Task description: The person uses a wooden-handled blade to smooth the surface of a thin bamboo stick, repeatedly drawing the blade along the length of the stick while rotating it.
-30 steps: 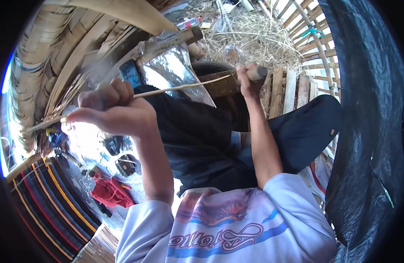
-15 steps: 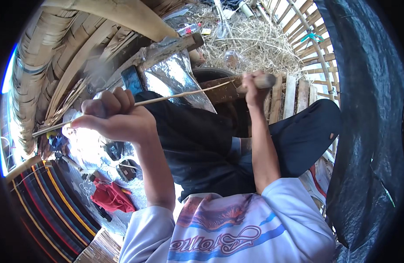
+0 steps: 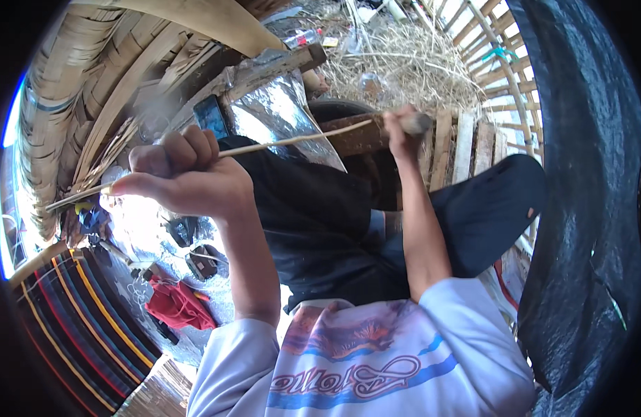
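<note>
Head view showed a thin, pale stick (image 3: 299, 139) slanting across the far edge of the black trousers (image 3: 313, 208), which served as the landmark. It looked slender, slightly wavy and unevenly shaved, with its narrow end near the right hand (image 3: 402, 133); whether the two touched could not be told. The left hand (image 3: 181, 170), at the trousers' left, was curled into a fist around the stick, hiding part of its length, while the other end poked out further left. Beyond the trousers, the right hand's fingers were wrapped about a stubby, rounded grey-brown piece (image 3: 419, 124), blurred and mostly covered by the grip.

Just past the trousers lay a crinkled, glaring silver sheet (image 3: 272, 111), with a flat dark slab (image 3: 211, 116) on its left and a rough wooden beam (image 3: 279, 69) behind. Farther beyond the trousers spread tangled dry straw (image 3: 421, 76). Flat slats (image 3: 463, 146) sat beyond their right part, and smooth, wrinkled black sheeting (image 3: 585, 174) hung to their right. Woven strips (image 3: 63, 90) curved up well to their left; nearer, on that side, lay crumpled red cloth (image 3: 178, 306) and striped fabric (image 3: 77, 326).
</note>
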Demonstrator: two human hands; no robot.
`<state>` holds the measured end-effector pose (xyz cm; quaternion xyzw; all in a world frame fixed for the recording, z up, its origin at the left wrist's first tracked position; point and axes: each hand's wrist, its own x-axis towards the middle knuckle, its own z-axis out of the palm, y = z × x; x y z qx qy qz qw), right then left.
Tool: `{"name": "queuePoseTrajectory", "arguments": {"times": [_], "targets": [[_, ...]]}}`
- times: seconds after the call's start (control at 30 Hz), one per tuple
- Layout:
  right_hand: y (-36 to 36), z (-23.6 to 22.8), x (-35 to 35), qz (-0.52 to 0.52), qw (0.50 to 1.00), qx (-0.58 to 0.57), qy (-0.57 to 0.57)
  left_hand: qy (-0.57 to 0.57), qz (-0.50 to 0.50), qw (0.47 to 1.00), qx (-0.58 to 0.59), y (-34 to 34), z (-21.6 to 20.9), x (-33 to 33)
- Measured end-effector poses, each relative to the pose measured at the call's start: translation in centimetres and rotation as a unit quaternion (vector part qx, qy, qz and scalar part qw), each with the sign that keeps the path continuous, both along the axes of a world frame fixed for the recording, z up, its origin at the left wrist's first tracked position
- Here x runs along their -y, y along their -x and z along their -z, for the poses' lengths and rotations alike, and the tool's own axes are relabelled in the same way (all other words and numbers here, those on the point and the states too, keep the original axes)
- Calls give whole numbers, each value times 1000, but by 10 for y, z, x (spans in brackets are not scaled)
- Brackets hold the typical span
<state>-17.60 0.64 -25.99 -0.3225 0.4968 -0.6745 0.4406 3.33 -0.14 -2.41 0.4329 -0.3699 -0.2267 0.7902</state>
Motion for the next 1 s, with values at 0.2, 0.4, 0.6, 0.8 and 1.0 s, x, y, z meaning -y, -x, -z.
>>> {"name": "queuePoseTrajectory", "arguments": {"times": [0.2, 0.4, 0.6, 0.8, 1.0], "targets": [[4, 17, 22, -9, 958, -278, 64, 41, 8, 999, -24, 6, 2, 14], [2, -12, 13, 2, 1000, 9, -15, 26, 9, 999, -26, 0, 2, 4], [4, -11, 18, 16, 997, 62, 43, 27, 8, 1000, -12, -1, 5, 13], [2, -13, 19, 1, 996, 70, 51, 5, 15, 1000, -21, -7, 3, 11], [5, 1, 26, -22, 995, -100, 22, 18, 86, 995, -37, -8, 4, 12]]}}
